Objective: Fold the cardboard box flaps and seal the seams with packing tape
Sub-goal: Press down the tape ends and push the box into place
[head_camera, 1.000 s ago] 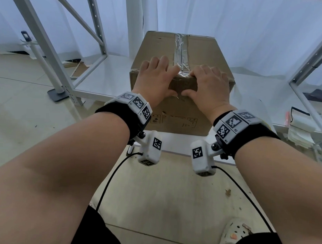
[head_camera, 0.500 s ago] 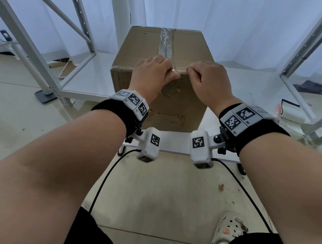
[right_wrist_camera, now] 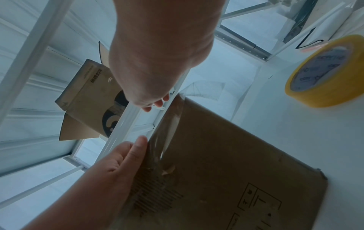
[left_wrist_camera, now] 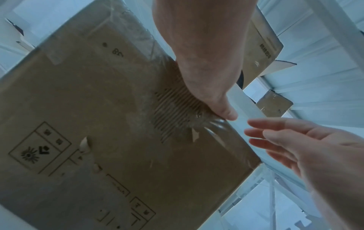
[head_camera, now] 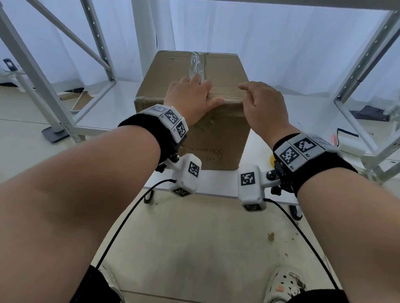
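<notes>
A brown cardboard box point(head_camera: 170, 77) stands shut on the white table point(head_camera: 216, 183). Clear packing tape point(head_camera: 197, 63) runs along its top seam and wraps over the near edge point(left_wrist_camera: 208, 126). My left hand point(head_camera: 192, 94) lies flat on the box top at the taped near edge, and its thumb point(left_wrist_camera: 226, 112) presses the tape on the front face. My right hand point(head_camera: 259, 103) hovers just above the right part of that edge with its fingers loose, holding nothing. A yellow tape roll point(right_wrist_camera: 323, 73) lies on the table to the right of the box.
White metal rack frames stand on the left point(head_camera: 38, 77) and on the right point(head_camera: 367, 78) of the table. Small white items point(head_camera: 351, 145) lie at the right edge. Another cardboard box point(right_wrist_camera: 88, 93) sits beyond. My foot in a clog point(head_camera: 285, 288) is on the floor below.
My right hand has lifted off the taped near edge and moved right. My left hand has slid further onto the box top and stays pressed there.
</notes>
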`<action>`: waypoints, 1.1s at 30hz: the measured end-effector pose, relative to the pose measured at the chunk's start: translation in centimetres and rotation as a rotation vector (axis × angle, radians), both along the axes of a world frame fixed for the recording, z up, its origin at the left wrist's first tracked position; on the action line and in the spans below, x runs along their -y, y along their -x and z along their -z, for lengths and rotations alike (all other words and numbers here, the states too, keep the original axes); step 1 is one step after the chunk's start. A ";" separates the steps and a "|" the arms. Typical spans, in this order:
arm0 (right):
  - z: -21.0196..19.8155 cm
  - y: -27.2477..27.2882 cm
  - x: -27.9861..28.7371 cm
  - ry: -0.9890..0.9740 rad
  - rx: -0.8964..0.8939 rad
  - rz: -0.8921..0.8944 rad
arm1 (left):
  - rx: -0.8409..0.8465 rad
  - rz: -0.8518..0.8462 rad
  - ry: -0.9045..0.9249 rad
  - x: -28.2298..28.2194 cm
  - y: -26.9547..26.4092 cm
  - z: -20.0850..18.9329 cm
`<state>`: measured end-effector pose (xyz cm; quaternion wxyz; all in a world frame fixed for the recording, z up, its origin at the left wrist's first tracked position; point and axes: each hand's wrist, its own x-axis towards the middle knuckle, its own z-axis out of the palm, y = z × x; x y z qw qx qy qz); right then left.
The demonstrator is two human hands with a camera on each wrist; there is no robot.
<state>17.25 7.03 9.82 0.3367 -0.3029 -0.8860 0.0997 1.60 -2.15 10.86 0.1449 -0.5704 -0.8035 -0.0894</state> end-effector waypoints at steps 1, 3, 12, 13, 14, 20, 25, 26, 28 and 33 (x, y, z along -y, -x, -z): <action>0.1 -0.1 -0.1 0.017 0.004 0.004 | -0.009 -0.012 0.012 -0.2 -0.1 0.1; 0.3 -0.3 -0.4 0.044 0.009 0.006 | -0.034 -0.033 0.007 -0.3 -0.2 0.5; 0.5 -0.8 -1.1 0.074 -0.047 0.039 | -0.270 -0.047 0.080 0.6 -0.5 2.6; 0.5 -0.9 -1.1 0.078 -0.054 0.042 | -0.258 -0.039 0.077 0.6 -0.5 2.4; 0.5 -1.1 -1.2 0.083 -0.061 0.046 | -0.227 -0.028 0.059 0.6 -0.6 2.0; 1.1 -2.0 -1.4 0.112 -0.064 0.077 | -0.091 -0.040 0.011 -0.7 -1.1 0.1; 1.2 -2.5 -1.6 0.133 -0.095 0.103 | -0.139 -0.104 0.019 -1.1 -1.4 1.3; 1.2 -2.7 -1.7 0.143 -0.110 0.108 | -0.162 -0.107 0.018 -1.1 -1.4 1.5; 1.3 -3.0 -1.7 0.173 -0.139 0.113 | -0.178 -0.114 0.010 -0.9 -1.3 1.8; 2.0 -4.3 -1.8 0.317 -0.207 0.115 | -0.140 -0.047 0.027 -0.6 -1.5 1.7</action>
